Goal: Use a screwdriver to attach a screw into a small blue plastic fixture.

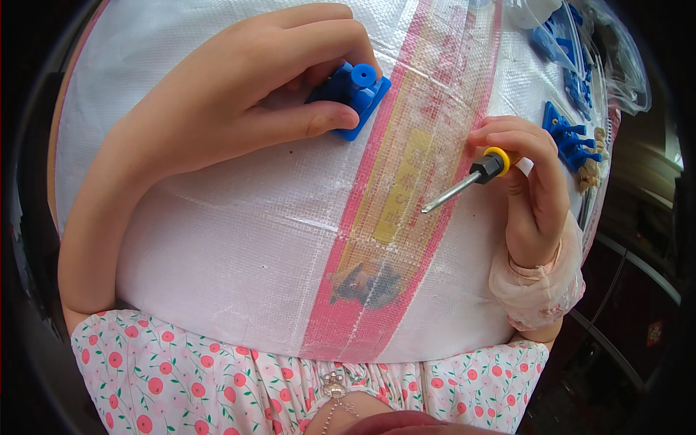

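Observation:
My left hand (290, 80) is closed around a blue plastic part (370, 98) with a flat base plate and a round post with a small hole in its end. Its base lies against the woven sheet, and my fingers hide its left side. To the right, my right hand (529, 167) grips a screwdriver (457, 190) by its handle, which is mostly hidden in the fingers. A yellow ring and a black collar show at the front of the handle. The metal shaft points down and left, well apart from the blue part.
A white woven plastic sheet (232, 246) with a pink and yellow printed band covers the round table. Another blue part (569, 138) with several prongs lies beyond my right hand, beside a beige lump (593, 163). Farther back are more blue pieces (573, 51) and a clear plastic bag (623, 65).

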Motion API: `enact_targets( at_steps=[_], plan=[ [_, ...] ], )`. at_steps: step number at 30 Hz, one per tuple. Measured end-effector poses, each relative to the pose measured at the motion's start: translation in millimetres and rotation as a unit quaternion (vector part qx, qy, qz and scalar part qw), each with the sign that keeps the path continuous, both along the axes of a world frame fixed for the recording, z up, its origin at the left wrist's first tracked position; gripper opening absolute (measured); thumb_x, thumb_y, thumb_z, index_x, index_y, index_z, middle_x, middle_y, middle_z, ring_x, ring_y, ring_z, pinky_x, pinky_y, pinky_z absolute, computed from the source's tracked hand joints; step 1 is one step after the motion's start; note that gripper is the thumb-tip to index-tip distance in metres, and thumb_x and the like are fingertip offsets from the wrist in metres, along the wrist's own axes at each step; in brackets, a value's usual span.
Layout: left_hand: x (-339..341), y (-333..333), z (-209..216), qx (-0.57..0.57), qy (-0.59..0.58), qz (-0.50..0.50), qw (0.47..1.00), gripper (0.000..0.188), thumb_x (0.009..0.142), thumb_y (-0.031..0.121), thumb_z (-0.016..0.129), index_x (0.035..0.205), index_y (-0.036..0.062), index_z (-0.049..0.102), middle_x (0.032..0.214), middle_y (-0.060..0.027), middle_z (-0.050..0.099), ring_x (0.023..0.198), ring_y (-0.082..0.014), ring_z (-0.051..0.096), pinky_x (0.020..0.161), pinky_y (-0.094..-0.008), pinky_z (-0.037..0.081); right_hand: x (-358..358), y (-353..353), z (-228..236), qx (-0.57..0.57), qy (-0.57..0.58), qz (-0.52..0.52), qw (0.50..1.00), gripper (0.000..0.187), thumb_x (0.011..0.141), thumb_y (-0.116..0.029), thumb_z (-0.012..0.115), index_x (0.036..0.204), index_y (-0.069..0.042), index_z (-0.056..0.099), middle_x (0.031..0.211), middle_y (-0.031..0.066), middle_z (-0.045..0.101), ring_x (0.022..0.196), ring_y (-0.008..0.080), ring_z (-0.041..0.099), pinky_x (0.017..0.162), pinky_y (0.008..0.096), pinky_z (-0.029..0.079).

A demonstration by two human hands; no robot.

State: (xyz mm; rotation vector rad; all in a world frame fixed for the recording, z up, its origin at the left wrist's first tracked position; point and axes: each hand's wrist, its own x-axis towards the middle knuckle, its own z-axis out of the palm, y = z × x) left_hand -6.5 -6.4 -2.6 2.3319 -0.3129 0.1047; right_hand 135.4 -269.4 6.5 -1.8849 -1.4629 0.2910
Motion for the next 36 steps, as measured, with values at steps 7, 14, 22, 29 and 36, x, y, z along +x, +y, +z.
enact_targets(
  at_steps=[7, 14, 22, 29, 36],
  plan=[
    [0, 1, -3, 0.004, -0.008, -0.001, 1.000, 0.030, 0.082, 0.017, 0.071, 0.106, 0.0037, 0.059, 0.090, -0.0038, 0.048, 0.080, -0.0132, 0.050, 0.066, -0.0234, 0.042, 5, -2, -5, 0.014, -0.019, 0.017, 1.000, 0.030, 0.083, 0.009, 0.051, 0.109, -0.005, 0.056, 0.104, 0.0079, 0.064, 0.103, 0.0217, 0.059, 0.097, 0.0322, 0.031],
    [2, 3, -3, 0.001, -0.011, -0.014, 1.000, 0.032, 0.080, 0.019, 0.072, 0.106, 0.0021, 0.060, 0.089, -0.0048, 0.051, 0.081, -0.0140, 0.052, 0.068, -0.0241, 0.043, -4, -2, -3, -0.014, -0.044, -0.050, 0.998, 0.028, 0.082, 0.005, 0.058, 0.109, -0.004, 0.060, 0.102, 0.0091, 0.064, 0.099, 0.0235, 0.059, 0.093, 0.0328, 0.032],
    [3, 7, -4, -0.018, -0.009, -0.025, 0.999, 0.035, 0.079, 0.019, 0.073, 0.106, 0.0007, 0.061, 0.091, -0.0058, 0.053, 0.084, -0.0153, 0.054, 0.073, -0.0257, 0.046, -8, 0, -3, 0.009, -0.141, -0.056, 0.988, 0.033, 0.075, 0.004, 0.066, 0.107, -0.003, 0.063, 0.100, 0.0100, 0.065, 0.094, 0.0244, 0.061, 0.087, 0.0304, 0.036],
    [3, 7, -7, -0.017, -0.005, -0.020, 1.000, 0.035, 0.079, 0.020, 0.073, 0.107, 0.0016, 0.061, 0.091, -0.0058, 0.053, 0.084, -0.0151, 0.054, 0.073, -0.0255, 0.047, -7, 1, -4, 0.023, -0.148, -0.055, 0.987, 0.038, 0.069, 0.006, 0.073, 0.105, -0.003, 0.067, 0.096, 0.0101, 0.066, 0.088, 0.0236, 0.063, 0.079, 0.0296, 0.041],
    [6, 5, 7, -0.007, 0.078, -0.029, 0.997, 0.033, 0.085, 0.024, 0.071, 0.109, 0.0040, 0.060, 0.085, -0.0061, 0.054, 0.072, -0.0151, 0.051, 0.061, -0.0254, 0.041, -7, 1, -4, 0.037, -0.142, -0.023, 0.989, 0.039, 0.069, 0.007, 0.075, 0.107, -0.001, 0.067, 0.097, 0.0111, 0.066, 0.086, 0.0242, 0.062, 0.073, 0.0284, 0.047]
  ],
)
